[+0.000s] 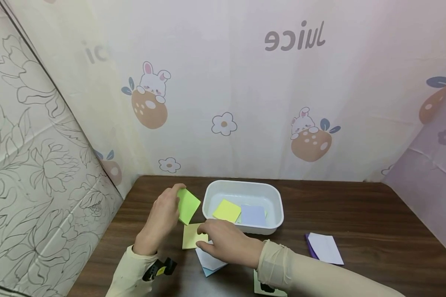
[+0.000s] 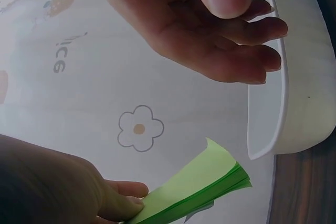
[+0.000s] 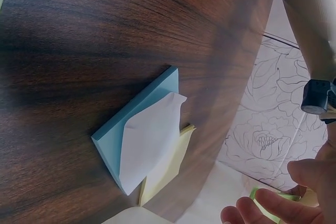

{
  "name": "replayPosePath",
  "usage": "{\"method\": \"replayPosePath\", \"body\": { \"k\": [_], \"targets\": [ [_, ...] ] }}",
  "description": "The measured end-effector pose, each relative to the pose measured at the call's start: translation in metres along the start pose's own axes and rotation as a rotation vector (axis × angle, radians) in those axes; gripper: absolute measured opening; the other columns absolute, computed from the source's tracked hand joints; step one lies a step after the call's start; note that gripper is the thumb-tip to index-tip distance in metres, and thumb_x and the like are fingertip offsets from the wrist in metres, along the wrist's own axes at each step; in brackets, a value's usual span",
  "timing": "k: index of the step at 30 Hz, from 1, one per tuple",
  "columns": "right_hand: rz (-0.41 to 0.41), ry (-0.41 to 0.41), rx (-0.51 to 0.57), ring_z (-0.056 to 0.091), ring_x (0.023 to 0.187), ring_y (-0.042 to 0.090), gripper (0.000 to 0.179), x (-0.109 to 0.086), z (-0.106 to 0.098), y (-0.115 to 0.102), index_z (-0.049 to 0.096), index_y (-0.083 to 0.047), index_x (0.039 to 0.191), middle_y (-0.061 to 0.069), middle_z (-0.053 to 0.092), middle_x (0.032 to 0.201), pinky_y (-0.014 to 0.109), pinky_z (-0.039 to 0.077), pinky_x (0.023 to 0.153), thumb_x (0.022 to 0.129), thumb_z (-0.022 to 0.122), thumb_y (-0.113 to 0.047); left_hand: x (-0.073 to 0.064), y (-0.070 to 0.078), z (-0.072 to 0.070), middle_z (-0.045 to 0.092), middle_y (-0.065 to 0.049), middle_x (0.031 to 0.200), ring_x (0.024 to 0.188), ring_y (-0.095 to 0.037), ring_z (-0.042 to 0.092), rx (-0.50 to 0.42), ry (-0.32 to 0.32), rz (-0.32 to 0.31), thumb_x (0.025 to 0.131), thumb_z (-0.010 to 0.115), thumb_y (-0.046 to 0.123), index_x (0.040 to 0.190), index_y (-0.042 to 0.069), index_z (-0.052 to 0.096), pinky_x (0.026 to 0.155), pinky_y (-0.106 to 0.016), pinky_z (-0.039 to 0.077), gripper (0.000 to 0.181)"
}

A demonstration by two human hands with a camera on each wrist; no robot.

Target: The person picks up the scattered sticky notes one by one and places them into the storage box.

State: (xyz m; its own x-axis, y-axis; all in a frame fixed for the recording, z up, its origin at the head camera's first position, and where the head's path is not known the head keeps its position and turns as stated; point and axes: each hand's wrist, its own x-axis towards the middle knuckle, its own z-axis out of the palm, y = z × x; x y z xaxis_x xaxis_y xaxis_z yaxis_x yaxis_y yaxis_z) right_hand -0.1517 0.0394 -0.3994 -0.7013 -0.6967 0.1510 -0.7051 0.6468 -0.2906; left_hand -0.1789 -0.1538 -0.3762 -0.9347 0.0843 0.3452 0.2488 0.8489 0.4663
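Note:
My left hand (image 1: 163, 212) pinches a bright green sticky note pad (image 1: 188, 205) beside the left end of the white tub. In the left wrist view the green pad (image 2: 191, 190) fans slightly at its far end, with the thumb on top. My right hand (image 1: 226, 241) hovers over the notes in front of the tub, fingers loosely bent around nothing. Below it lie a pale yellow pad (image 1: 191, 239) and a blue pad (image 3: 115, 153) with a loose white sheet (image 3: 152, 140) on top. The right hand partly hides both in the head view.
The white tub (image 1: 278, 200) at the back holds a yellow note (image 1: 226, 210) and a lavender note (image 1: 253, 215). To the right lies a white sheet (image 1: 325, 247) over a purple pad. A pale green pad (image 1: 258, 287) shows partly under the right sleeve. Printed curtains surround the table.

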Motion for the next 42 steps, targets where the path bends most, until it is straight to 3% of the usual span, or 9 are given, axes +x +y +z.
{"method": "replayPosePath", "body": {
  "k": [19, 27, 35, 42],
  "targets": [
    [0.014, 0.021, -0.002, 0.065, 0.085, 0.007, 0.023, -0.006, -0.001, 0.008, 0.072, -0.010, 0.108, 0.000, 0.074, 0.099, 0.025, 0.053, 0.074, 0.093, 0.071, -0.028, 0.004, 0.012, 0.006, 0.066, -0.017, 0.098, 0.074, -0.023, 0.055, -0.023, 0.023, 0.046, 0.094, 0.056, -0.011, 0.125, 0.006, 0.063, 0.065, -0.038, 0.049, 0.036],
    [0.039, 0.008, 0.028, 0.057, 0.076, 0.001, 0.018, -0.007, -0.003, 0.012, 0.073, -0.012, 0.103, -0.005, 0.070, 0.089, 0.021, 0.049, 0.068, 0.092, 0.073, -0.027, 0.004, 0.015, 0.009, 0.066, -0.017, 0.097, 0.074, -0.022, 0.054, -0.030, 0.019, 0.048, 0.094, 0.056, -0.012, 0.124, 0.005, 0.063, 0.065, -0.037, 0.049, 0.036],
    [0.038, 0.026, 0.039, 0.046, 0.067, -0.001, 0.010, -0.009, -0.003, 0.014, 0.069, -0.016, 0.088, -0.006, 0.064, 0.077, 0.019, 0.040, 0.060, 0.092, 0.072, -0.025, 0.004, 0.015, 0.014, 0.066, -0.016, 0.096, 0.075, -0.022, 0.055, -0.038, 0.023, 0.061, 0.094, 0.054, -0.011, 0.124, 0.006, 0.063, 0.066, -0.038, 0.049, 0.036],
    [0.070, 0.002, 0.055, 0.045, 0.068, -0.001, 0.010, -0.010, -0.002, 0.017, 0.070, -0.018, 0.091, -0.007, 0.064, 0.079, 0.018, 0.040, 0.060, 0.094, 0.069, -0.027, 0.005, 0.019, 0.018, 0.066, -0.016, 0.098, 0.074, -0.022, 0.055, -0.053, 0.015, 0.060, 0.095, 0.054, -0.010, 0.125, 0.006, 0.063, 0.065, -0.036, 0.049, 0.035]
  ]
}}
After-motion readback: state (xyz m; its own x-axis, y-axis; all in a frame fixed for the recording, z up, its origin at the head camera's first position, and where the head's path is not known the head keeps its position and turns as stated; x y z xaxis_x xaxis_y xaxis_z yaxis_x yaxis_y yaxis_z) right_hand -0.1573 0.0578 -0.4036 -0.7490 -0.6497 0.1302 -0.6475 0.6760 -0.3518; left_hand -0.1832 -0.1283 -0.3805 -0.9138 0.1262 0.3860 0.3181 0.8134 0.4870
